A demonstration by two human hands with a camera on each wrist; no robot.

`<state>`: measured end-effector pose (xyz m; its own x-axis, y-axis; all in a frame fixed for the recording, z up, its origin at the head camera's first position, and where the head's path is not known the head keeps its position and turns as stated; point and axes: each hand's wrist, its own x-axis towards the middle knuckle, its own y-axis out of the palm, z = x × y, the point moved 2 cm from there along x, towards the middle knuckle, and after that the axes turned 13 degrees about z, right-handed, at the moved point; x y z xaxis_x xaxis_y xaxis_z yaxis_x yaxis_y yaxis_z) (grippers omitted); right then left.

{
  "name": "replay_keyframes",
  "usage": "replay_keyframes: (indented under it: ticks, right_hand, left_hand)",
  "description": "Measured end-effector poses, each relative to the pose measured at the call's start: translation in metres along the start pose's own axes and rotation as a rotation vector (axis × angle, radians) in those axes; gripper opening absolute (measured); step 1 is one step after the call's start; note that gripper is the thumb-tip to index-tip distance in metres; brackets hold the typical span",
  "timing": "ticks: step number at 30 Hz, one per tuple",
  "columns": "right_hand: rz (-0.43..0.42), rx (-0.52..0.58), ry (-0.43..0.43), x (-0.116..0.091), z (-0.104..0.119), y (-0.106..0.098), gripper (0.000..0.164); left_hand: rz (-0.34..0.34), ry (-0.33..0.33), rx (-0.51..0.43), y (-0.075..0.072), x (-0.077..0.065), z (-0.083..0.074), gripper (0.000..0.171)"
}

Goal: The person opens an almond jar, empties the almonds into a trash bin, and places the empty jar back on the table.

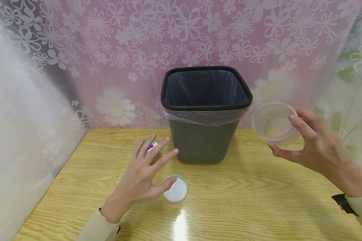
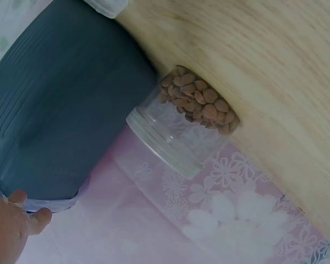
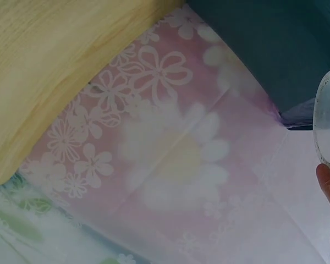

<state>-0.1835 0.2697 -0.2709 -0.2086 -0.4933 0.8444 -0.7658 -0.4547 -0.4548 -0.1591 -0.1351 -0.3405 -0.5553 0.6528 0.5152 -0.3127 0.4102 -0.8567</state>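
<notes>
My right hand holds a clear plastic tub up beside the bin, pinched between thumb and fingers, its round mouth tilted towards the head camera. In the right wrist view, a fingertip sits at the edge of the clear tub. My left hand hovers over the table with its fingers spread, holding nothing. Partly hidden behind those fingers is a clear jar; the left wrist view shows almonds in it. By the left thumb, a round white-centred lid lies flat.
A dark grey waste bin with a black rim and a plastic liner stands at the back middle of the wooden table. Close behind it hangs a pink flowered curtain. Pale sheeting borders the left side.
</notes>
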Motion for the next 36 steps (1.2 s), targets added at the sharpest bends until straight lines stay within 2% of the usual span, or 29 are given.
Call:
replay_keyframes:
  ticks: [5,10,13,17,20,27,36]
  right_hand:
    - [0.002,0.033,-0.034,-0.005,0.003,0.003,0.060]
    - [0.039,0.060,-0.054,-0.009,0.006,0.003,0.061]
    - [0.064,0.027,-0.084,-0.010,0.010,0.003,0.060]
    - [0.141,-0.102,-0.128,-0.014,0.014,0.000,0.062]
    - [0.186,-0.122,-0.134,-0.021,0.015,0.000,0.064]
    - [0.194,-0.004,-0.147,-0.027,0.022,0.006,0.061]
    - [0.227,0.035,-0.155,-0.035,0.028,0.012,0.064]
  left_hand:
    - [0.040,0.019,0.000,0.005,-0.005,-0.001,0.060]
    - [0.051,0.018,-0.017,0.009,-0.010,0.000,0.060]
    - [0.076,0.007,-0.033,0.010,-0.012,0.001,0.060]
    - [0.105,0.005,-0.046,0.012,-0.015,0.002,0.061]
    - [0.131,0.004,-0.052,0.014,-0.017,0.002,0.062]
    - [0.170,-0.011,-0.040,0.017,-0.021,0.003,0.065]
    - [0.238,-0.028,-0.044,0.025,-0.026,0.002,0.070]
